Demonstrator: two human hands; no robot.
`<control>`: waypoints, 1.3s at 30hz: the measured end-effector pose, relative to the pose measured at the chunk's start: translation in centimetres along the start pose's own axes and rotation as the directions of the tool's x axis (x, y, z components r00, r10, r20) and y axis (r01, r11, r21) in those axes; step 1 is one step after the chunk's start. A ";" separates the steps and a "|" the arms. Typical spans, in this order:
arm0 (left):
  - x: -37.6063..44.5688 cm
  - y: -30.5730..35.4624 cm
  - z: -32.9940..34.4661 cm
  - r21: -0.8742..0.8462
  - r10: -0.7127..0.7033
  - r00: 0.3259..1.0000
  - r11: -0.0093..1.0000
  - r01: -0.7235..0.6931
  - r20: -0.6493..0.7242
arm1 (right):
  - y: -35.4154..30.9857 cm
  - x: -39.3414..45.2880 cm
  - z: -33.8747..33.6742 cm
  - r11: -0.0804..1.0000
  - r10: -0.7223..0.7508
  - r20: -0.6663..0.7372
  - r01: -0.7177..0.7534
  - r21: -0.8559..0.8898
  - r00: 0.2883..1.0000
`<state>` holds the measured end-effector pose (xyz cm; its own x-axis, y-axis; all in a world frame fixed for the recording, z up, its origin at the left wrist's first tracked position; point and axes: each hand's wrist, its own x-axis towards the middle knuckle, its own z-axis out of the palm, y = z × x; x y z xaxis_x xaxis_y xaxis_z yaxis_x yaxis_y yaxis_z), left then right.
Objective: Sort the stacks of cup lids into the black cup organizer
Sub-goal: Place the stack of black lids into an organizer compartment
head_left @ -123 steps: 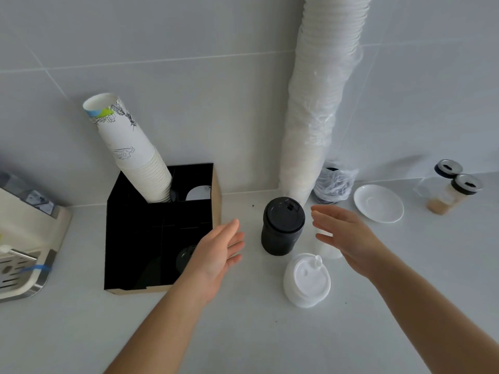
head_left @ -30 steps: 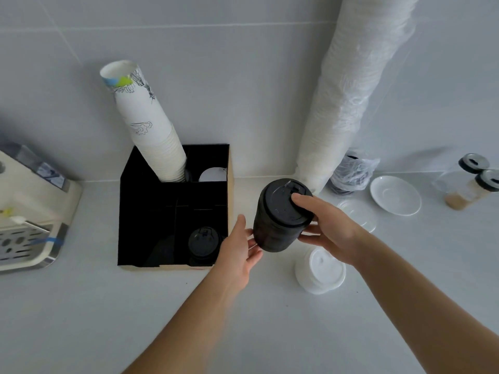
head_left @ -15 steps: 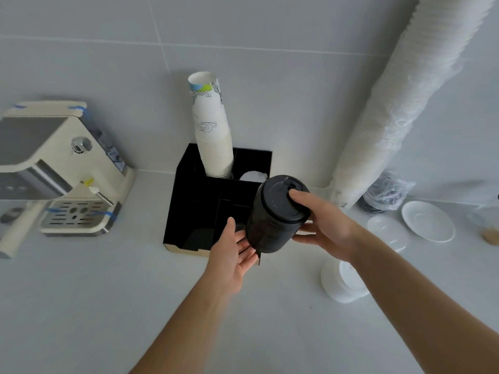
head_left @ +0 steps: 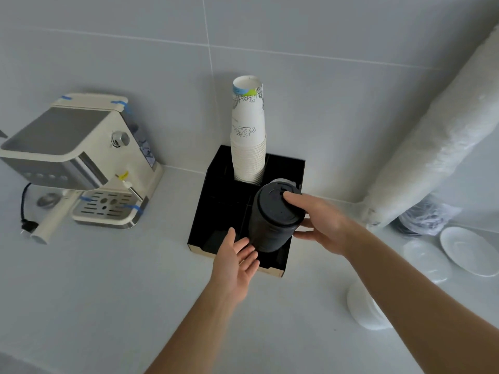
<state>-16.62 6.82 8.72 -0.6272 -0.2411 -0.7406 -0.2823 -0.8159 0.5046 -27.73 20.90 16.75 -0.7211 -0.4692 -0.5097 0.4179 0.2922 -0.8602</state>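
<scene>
White counter (head_left: 94, 292), espresso machine (head_left: 81, 157) left, paper cups (head_left: 248, 147) standing in the black organizer (head_left: 216, 211). Over its front compartment, tilted: black lid stack (head_left: 272, 220), right hand (head_left: 321, 222) gripping, left hand (head_left: 235, 263) flat-fingered beneath.

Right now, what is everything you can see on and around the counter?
Black lid stack: one, held tilted over organizer's front right.
Organizer: one, black, against the wall.
Paper cups: one white printed stack, organizer's back.
White lid stack: one, counter, right.
Wrapped white sleeve: one, leaning on wall.
Saucers: two, white, far right.
Bagged dark stack: one, behind saucers.
Coffee machine: one, cream, left.
Left hand: under stack, fingers straight.
Right hand: grips stack top.
</scene>
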 end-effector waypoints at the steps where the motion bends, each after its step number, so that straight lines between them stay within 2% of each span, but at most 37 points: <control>1: 0.4 -0.1 -0.1 -0.003 -0.003 1.000 1.000 0.003 -0.009 | 0.0 0.4 0.1 1.000 0.004 -0.001 -0.004 -0.009 1.000; 6: 2.2 -0.6 0.1 -0.016 -0.018 0.998 1.000 0.017 -0.057 | 0.5 2.5 0.1 0.998 0.035 -0.016 -0.036 -0.056 0.999; 14: 3.7 -0.8 0.7 -0.013 -0.067 0.991 0.998 0.066 -0.114 | 2.1 5.0 -0.6 0.994 0.104 -0.026 -0.105 -0.032 0.994; 23: 4.9 -0.4 1.2 0.019 -0.058 0.982 0.998 0.063 -0.181 | 2.6 6.4 -0.1 0.992 0.114 -0.023 -0.115 -0.056 0.993; 35: 5.0 0.2 1.8 0.140 -0.125 0.982 0.979 0.145 -0.141 | 3.4 7.6 -0.1 0.985 0.119 -0.048 -0.124 -0.117 0.992; 39: 4.4 0.4 1.8 0.217 -0.079 0.990 0.971 0.102 -0.114 | 3.6 7.6 0.3 0.986 0.077 -0.064 -0.086 -0.145 0.995</control>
<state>-20.81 6.40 6.47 -0.5161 -0.2347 -0.8238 -0.4954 -0.7028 0.5106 -31.60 18.15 9.78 -0.7204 -0.3914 -0.5726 0.3937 0.4488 -0.8022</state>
